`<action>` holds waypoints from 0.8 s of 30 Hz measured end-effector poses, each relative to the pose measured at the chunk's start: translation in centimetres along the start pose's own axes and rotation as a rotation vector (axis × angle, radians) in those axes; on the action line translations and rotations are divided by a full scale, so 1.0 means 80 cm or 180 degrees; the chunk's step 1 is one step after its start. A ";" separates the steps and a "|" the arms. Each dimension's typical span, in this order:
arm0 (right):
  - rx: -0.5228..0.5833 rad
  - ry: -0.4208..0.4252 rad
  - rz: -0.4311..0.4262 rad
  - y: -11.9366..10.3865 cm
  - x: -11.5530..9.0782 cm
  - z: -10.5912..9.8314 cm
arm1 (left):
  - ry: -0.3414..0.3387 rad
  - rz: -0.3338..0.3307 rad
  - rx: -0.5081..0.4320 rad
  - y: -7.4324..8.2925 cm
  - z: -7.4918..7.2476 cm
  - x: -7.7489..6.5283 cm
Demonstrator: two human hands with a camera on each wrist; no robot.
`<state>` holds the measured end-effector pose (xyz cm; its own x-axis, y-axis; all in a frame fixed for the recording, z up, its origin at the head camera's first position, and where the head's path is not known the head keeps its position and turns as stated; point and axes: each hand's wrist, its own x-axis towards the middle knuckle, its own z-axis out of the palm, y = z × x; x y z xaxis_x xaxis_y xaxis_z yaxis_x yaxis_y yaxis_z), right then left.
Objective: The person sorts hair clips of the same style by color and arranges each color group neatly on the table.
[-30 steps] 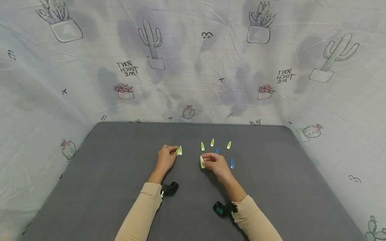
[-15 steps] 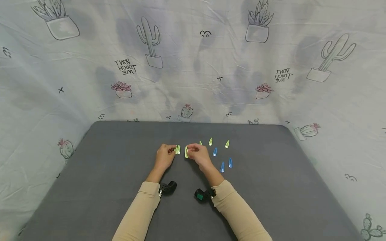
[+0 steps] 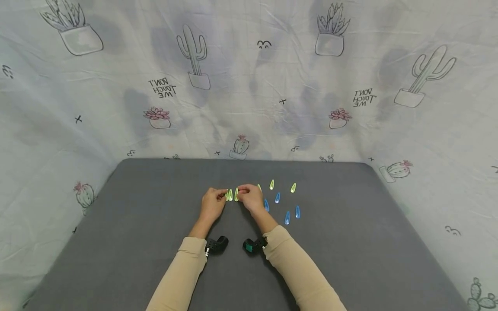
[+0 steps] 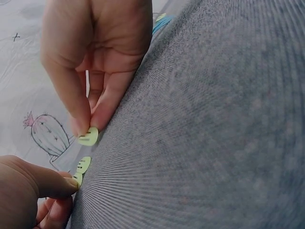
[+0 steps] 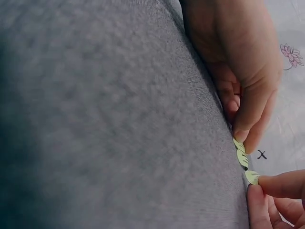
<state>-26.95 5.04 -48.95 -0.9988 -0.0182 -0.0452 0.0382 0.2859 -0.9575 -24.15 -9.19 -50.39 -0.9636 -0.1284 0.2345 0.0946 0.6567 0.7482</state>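
My left hand [image 3: 212,205] pinches a yellow-green snap hair clip [image 4: 77,179] between thumb and finger at the table's middle. A second yellow-green hair clip [image 3: 231,195] lies right beside it, close against the first. Just to the right, my right hand [image 3: 252,199] pinches a third yellow-green hair clip [image 5: 251,177] by its edge. In the left wrist view a small gap separates this third clip [image 4: 88,137] from the other two. It stands roughly parallel to them in the head view. Fingertips partly cover both pinched clips.
Right of my right hand lie several blue hair clips [image 3: 287,217]. Farther back are loose yellow-green clips [image 3: 272,184], one [image 3: 259,187] partly hidden by the right hand. The grey table [image 3: 155,259] ends at a cactus-printed cloth [image 3: 249,86].
My right hand has carried its yellow-green clip leftward, up near the pair at my left hand. Blue clips it covered now show. The left hand has stayed nearly in place.
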 end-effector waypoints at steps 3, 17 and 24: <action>-0.0212 0.0046 -0.0091 -0.002 0.002 0.002 | 0.0002 0.0052 0.0029 -0.001 0.000 0.001; -0.1086 -0.0024 -0.0322 -0.008 0.010 0.008 | -0.0035 0.0033 0.0010 0.001 -0.002 0.000; -0.1287 0.0024 -0.0366 -0.010 0.009 0.009 | -0.0082 0.0011 0.0002 0.000 -0.002 0.001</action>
<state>-27.66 4.06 -48.40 -0.9961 -0.0653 0.0591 -0.0872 0.6353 -0.7673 -24.21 -9.34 -50.26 -0.9694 -0.1069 0.2209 0.0978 0.6575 0.7471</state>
